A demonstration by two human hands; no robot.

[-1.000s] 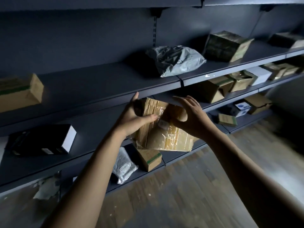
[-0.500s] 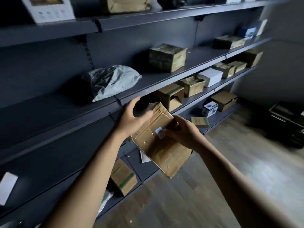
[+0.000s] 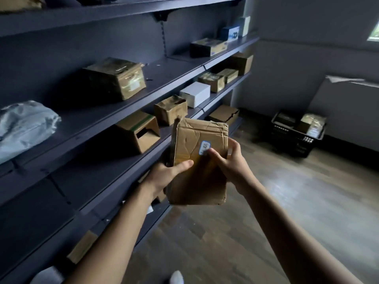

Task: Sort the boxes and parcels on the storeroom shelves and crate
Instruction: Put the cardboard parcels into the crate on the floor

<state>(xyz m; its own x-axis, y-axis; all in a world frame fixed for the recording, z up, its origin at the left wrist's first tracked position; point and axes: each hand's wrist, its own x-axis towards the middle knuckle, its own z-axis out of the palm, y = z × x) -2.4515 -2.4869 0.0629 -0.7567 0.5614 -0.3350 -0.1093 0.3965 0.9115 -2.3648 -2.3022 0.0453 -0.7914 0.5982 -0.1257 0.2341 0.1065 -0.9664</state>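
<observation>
Beside dark storeroom shelves point(image 3: 168, 72), two hands hold a worn cardboard parcel point(image 3: 198, 181) upright in mid-air.
Left hand point(image 3: 164, 177) grips its left edge, thumb across the front; right hand point(image 3: 230, 167) grips the right edge, thumb tip at a blue-rimmed sticker point(image 3: 205, 147). Behind, a green-taped open box point(image 3: 139, 132) and a white box point(image 3: 195, 94) sit on the shelves. Farthest, a black crate point(image 3: 297, 138) stands on the floor.

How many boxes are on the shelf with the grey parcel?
4: a taped brown box near the grey parcel, a dark box farther along, a blue box and a white box at the far end. More may be out of view.
</observation>
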